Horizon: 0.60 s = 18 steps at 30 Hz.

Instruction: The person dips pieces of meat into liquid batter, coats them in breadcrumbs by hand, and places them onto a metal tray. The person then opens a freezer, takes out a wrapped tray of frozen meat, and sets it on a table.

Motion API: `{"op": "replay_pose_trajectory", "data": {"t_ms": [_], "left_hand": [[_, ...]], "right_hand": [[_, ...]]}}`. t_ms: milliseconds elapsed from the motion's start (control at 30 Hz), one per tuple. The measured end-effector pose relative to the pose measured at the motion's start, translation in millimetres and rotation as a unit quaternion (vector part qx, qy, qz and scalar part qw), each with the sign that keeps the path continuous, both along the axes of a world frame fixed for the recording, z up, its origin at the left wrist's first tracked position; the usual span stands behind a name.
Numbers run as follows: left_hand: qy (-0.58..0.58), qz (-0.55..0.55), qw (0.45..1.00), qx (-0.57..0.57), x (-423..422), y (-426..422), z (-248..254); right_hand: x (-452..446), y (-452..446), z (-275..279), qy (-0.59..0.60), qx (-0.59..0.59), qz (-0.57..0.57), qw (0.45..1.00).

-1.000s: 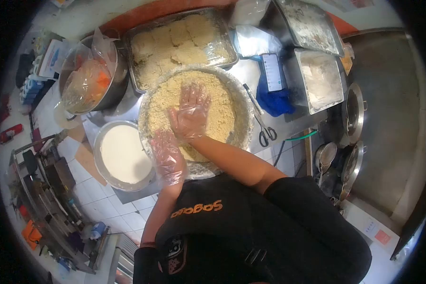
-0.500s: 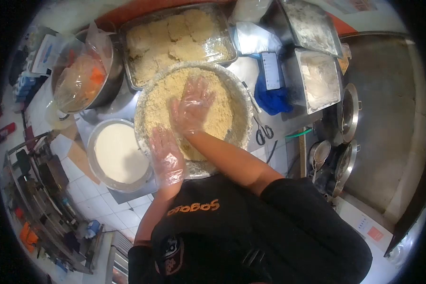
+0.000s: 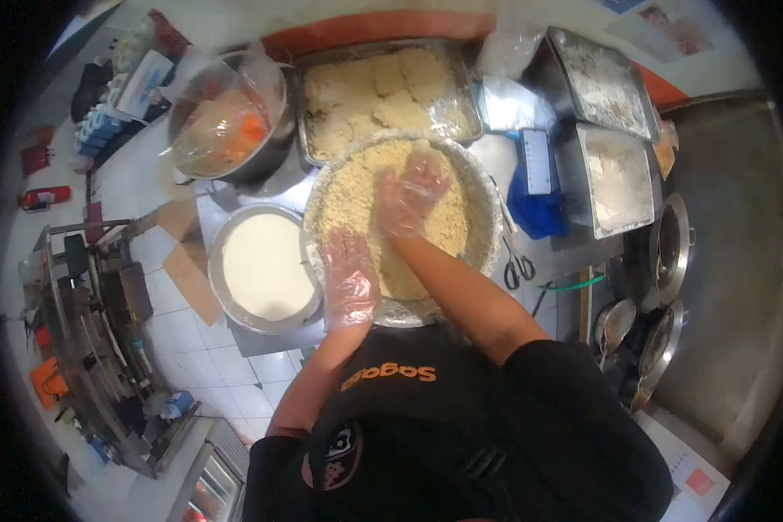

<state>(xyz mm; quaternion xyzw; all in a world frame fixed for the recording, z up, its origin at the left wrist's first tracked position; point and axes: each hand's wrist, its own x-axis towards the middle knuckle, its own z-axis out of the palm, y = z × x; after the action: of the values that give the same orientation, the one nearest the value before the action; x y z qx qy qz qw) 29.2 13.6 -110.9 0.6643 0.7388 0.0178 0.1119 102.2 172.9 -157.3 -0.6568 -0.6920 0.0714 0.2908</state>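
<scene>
Partly hidden by a black short-sleeved shirt point(image 3: 496, 435), the grey metal table point(image 3: 570, 252) bears a large round flour-streaked metal bowl point(image 3: 487, 213) of pale yellow crumbly mixture point(image 3: 357, 200). Its rim overlaps a rectangular metal tray point(image 3: 468, 104) behind; just left sits a smaller round metal pan point(image 3: 217, 287), its white contents point(image 3: 265, 265) liquid or powder, hard to tell. Clear-gloved right hand point(image 3: 411, 198) rests on the mixture, thumb apart, palm unseen, tilted further right than half a second ago; clear-gloved left hand point(image 3: 350, 274) lies flat, fingers extended, across the bowl's near-left edge. Black-handled scissors point(image 3: 520, 271) lie right.
</scene>
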Motion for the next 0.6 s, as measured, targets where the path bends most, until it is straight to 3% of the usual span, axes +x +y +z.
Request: {"op": "replay_pose_trajectory", "data": {"t_ms": [133,233,333,433,533,600], "left_hand": [[-0.063,0.004,0.995,0.077,-1,-5,4],[-0.085,0.010,0.990,0.108,-1,-6,10],[-0.138,0.035,0.978,0.154,-2,-6,9],[-0.220,0.057,0.953,0.200,-5,-10,-9],[-0.319,0.094,0.907,0.259,-4,-13,-19],[-0.327,0.080,0.904,0.262,-6,-15,-19]], "right_hand": [[46,-17,19,0.018,-0.019,0.001,1.000],[87,-50,47,-0.055,-0.143,-0.014,0.988],[68,-62,89,0.005,-0.267,-0.044,0.963],[73,-63,64,0.060,-0.251,-0.017,0.966],[78,-53,59,0.083,-0.328,0.041,0.940],[80,-44,62,0.042,-0.329,0.070,0.941]]}}
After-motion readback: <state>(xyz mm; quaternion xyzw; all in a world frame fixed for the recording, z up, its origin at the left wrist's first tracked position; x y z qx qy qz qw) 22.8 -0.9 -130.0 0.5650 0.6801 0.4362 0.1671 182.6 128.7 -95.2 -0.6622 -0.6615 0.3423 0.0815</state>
